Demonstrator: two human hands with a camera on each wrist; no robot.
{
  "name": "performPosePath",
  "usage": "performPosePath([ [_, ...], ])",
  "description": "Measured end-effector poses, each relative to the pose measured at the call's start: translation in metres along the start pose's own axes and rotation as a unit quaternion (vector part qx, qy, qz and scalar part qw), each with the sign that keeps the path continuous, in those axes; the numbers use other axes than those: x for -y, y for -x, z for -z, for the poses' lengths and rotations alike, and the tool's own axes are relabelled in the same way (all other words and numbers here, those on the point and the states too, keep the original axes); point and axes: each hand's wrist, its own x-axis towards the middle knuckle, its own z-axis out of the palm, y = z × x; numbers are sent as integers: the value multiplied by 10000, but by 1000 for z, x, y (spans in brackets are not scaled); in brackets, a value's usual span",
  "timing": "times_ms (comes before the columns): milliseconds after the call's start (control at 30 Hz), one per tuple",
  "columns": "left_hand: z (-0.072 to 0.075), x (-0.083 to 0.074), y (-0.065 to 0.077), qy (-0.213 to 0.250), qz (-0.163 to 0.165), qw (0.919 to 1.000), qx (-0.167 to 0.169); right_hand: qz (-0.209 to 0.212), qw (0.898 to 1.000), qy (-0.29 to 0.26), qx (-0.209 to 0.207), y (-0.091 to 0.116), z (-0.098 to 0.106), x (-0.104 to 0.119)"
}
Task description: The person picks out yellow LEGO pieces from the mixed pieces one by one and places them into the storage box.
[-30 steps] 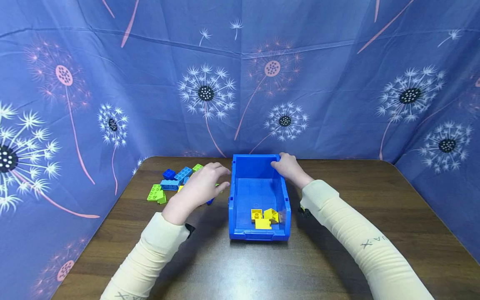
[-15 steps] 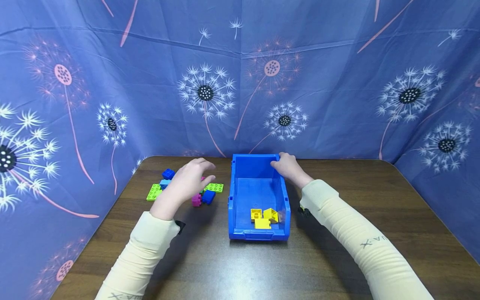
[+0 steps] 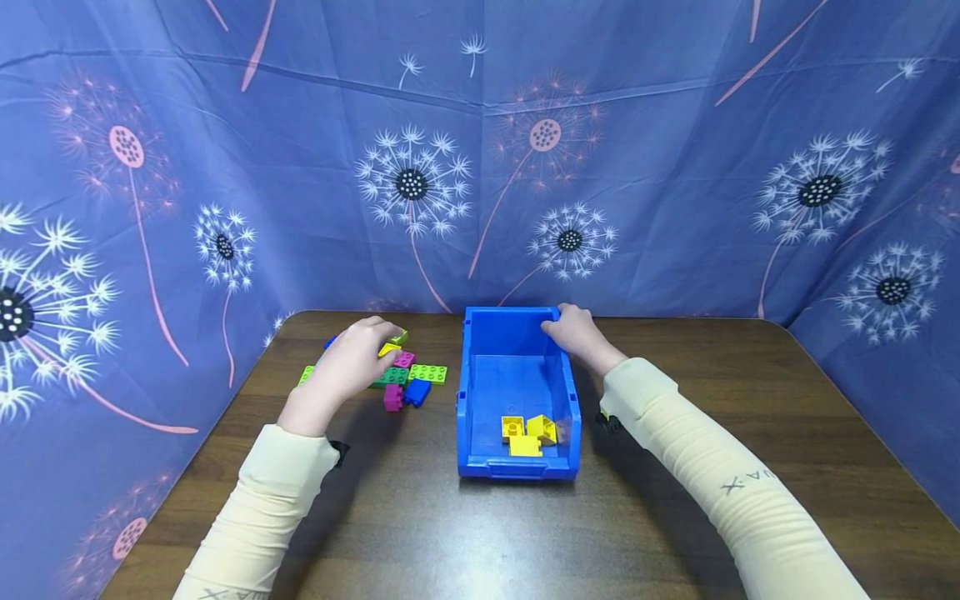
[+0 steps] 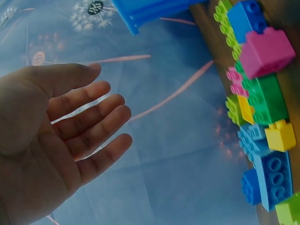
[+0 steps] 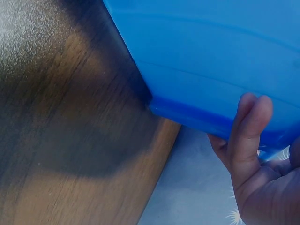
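Observation:
My left hand hovers over a pile of toy building bricks at the table's left, its palm bare and fingers loosely bent in the left wrist view. Under and beside it lie a magenta brick, a dark green brick, a small yellow brick and a light blue brick; the hand hides part of the pile in the head view. My right hand grips the rear right wall of a blue plastic bin. Several yellow bricks lie inside, near its low front lip.
Nearest the bin on its left are a lime brick and a dark blue brick. The brown wooden table ends at the back against a blue dandelion-print cloth, which also hangs along both sides.
My left hand has moved leftward, away from the bin, uncovering the bricks at the pile's right end. My right hand and the bin have stayed in place.

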Motion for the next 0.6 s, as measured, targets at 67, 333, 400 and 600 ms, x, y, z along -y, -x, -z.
performPosePath([
  [67, -1, 5, 1, -63, 16, 10000, 12, -21, 10000, 20, 12, -1, 0, 0],
  [333, -7, 26, 3, -208, 201, 9995, 129, -34, 10000, 80, 17, -1, 0, 0],
  [400, -9, 32, 4, -206, 210, 9994, 153, -27, 10000, 60, 15, -1, 0, 0],
  [600, -15, 44, 6, -243, 284, 9990, 259, -7, 10000, -28, 26, 0, 0, 0],
])
